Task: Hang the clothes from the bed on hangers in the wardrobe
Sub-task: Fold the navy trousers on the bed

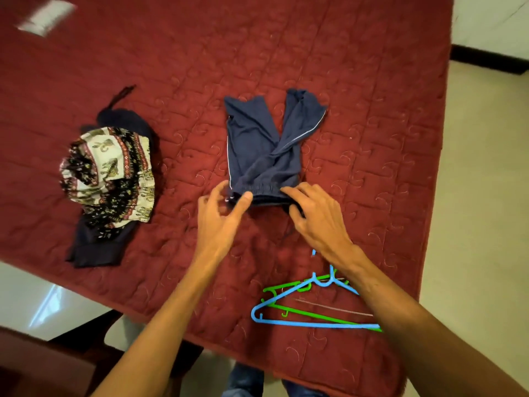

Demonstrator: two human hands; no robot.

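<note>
Bedroom, seen from above. A bed [286, 38] under a maroon quilted cover fills most of the view. Pale tiled floor [472, 196] shows at the right and lower left, with a dark skirting strip at the far right corner.

- Navy shorts [257, 150], with white piping down the sides, lie flat near the middle of the bed. The legs point away and are crossed at the far end. The elastic waistband faces the person.
- Left hand [223, 210] is at the waistband's left corner. The thumb lies on the elastic and the fingers curve round beside the cloth edge. The hand is blurred, so I cannot tell whether it actually pinches the fabric.
- Right hand [315, 216] is at the waistband's right corner. Its fingers lie over the top and its thumb is tucked under dark cloth, gripping that end.
- Blue hanger [315, 324] and green hanger [300, 311] lie overlapped on the cover near the bed's near edge. They are partly beneath the right forearm and apart from the shorts.
- A patterned garment [106, 173], cream, black and red with an elephant print, is bunched well to the left of the shorts. It sits on a dark garment [97, 250] that shows at both ends of it.
- A white blurred object [45, 17] lies at the far left corner of the bed. I cannot identify it.
- Blue jeans [246, 379], the person's legs, are visible at the bottom edge, close against the bed.
</note>
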